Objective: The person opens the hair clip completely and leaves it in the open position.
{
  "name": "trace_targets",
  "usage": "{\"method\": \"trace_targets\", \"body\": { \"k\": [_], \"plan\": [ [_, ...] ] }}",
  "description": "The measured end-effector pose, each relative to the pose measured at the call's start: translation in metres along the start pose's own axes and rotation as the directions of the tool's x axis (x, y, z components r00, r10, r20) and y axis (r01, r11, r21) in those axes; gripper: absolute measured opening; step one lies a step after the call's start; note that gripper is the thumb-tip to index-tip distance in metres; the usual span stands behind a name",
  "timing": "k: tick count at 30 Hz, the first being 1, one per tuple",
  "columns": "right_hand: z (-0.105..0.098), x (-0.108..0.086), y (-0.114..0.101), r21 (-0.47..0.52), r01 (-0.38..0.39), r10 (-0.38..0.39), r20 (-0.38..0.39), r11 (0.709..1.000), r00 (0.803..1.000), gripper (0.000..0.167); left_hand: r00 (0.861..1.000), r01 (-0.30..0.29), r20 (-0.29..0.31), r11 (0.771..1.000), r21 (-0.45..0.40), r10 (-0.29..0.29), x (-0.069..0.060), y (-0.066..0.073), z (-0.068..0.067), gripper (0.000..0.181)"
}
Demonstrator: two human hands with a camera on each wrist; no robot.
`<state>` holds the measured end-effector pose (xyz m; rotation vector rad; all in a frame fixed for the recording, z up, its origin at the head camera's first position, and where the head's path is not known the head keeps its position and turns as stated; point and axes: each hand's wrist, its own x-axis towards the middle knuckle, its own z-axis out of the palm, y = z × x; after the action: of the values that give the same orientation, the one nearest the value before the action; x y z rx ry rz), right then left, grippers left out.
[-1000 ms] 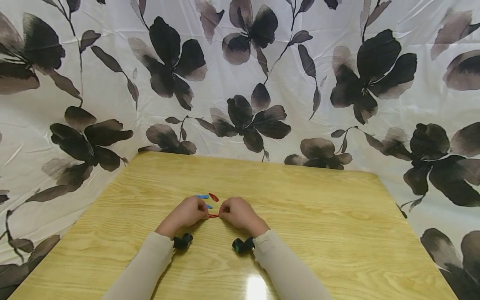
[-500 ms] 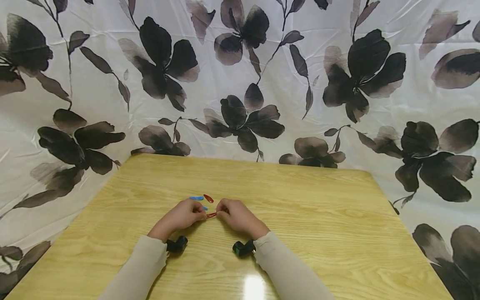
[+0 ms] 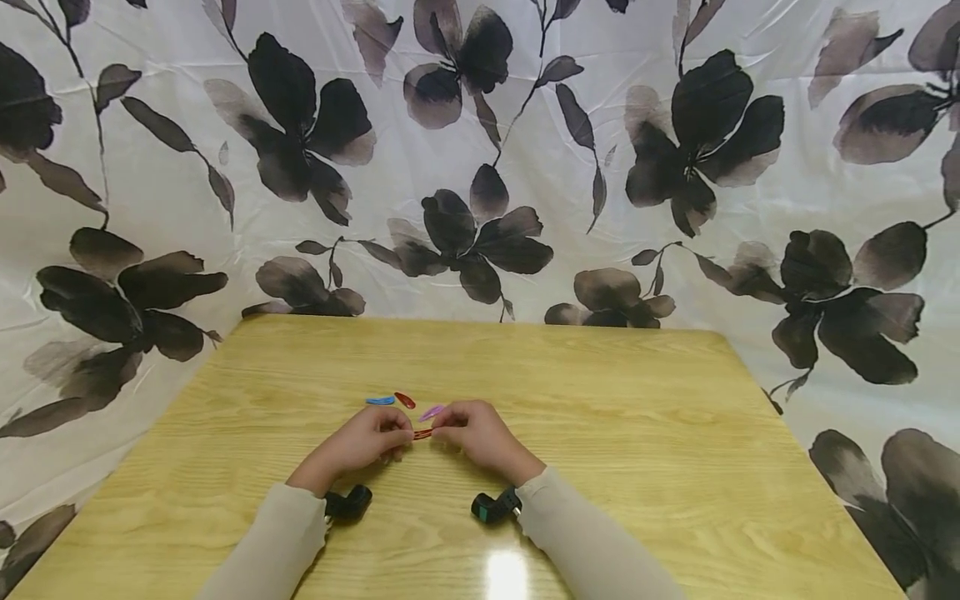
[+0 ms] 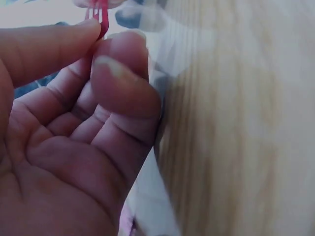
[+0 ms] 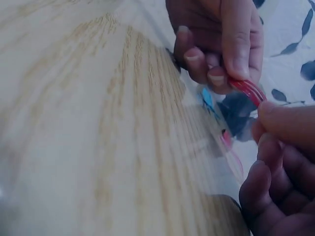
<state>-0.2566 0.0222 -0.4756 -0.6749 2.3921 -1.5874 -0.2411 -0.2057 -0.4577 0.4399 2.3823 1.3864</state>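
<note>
Head view puts a red hair clip [image 3: 423,433] toward seven o'clock from my screen's centre, over the wooden table [image 3: 600,400]. Taking that clip as the middle of my dial, I have the left hand [image 3: 369,440] at nine, pinching one end, and the right hand [image 3: 482,435] at three, pinching the other. My right wrist feed shows both grips, the clip bridging the two sets of fingertips. On the table, a pink clip [image 3: 431,412] lies at one o'clock, near the right fingers; a second red clip [image 3: 405,401] lies at eleven; a blue clip [image 3: 380,401] at ten, just beside that red one. Whether those two touch, I cannot tell. Flowered cloth [image 3: 465,150] hangs at twelve, beyond the table.
</note>
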Motion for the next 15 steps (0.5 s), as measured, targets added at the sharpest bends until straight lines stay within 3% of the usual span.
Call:
{"method": "trace_targets", "body": {
  "k": [4, 8, 15],
  "plan": [
    [-0.0007, 0.0015, 0.0003, 0.006, -0.024, 0.025, -0.035, 1.000, 0.999, 0.008, 0.999, -0.019, 0.026, 0.999, -0.046, 0.020, 0.0021, -0.0037, -0.0009, 0.023],
    [-0.0001, 0.0027, 0.0008, 0.038, -0.041, 0.042, -0.018, 0.998, 0.999, 0.009, 0.998, -0.018, 0.051, 0.997, -0.074, 0.022, 0.0004, -0.0072, -0.0032, 0.026],
    [-0.0034, 0.0003, -0.0026, 0.027, -0.047, 0.048, -0.018, 0.999, 0.999, 0.005, 0.999, -0.006, 0.051, 0.991, -0.136, 0.013, 0.0030, -0.0081, -0.0038, 0.030]
  ]
}}
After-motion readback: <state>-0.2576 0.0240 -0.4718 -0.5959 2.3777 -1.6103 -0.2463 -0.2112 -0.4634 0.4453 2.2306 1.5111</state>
